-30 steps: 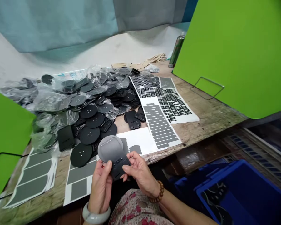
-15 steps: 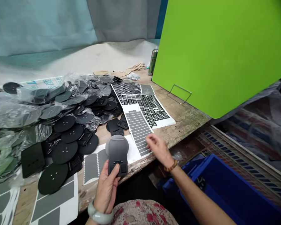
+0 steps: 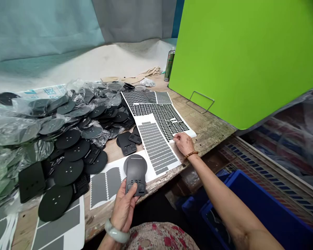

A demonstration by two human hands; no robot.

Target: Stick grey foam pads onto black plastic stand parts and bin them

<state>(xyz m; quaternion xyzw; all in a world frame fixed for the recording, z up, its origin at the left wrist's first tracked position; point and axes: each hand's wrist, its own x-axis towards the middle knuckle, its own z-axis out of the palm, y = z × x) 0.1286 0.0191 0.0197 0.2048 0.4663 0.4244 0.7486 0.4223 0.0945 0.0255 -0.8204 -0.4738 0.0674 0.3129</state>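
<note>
My left hand grips a dark grey plastic stand near the table's front edge, with the thumb on its lower end and a round base showing behind the plate. My right hand is closed in a pinch at the lower edge of a sheet of small black stickers. What its fingertips hold, if anything, is hidden. A sheet of grey strip stickers lies just left of that hand. Two more black stand parts lie beyond my left hand.
Black discs and plates, many in clear plastic bags, are heaped on the left of the wooden table. Larger grey sticker sheets lie in front. A green panel stands at right, above a blue crate. A spray can stands behind.
My right hand has moved up and right from the grey strip stickers to the lower edge of the black sticker sheet. My left hand, with the stand, has shifted slightly right.
</note>
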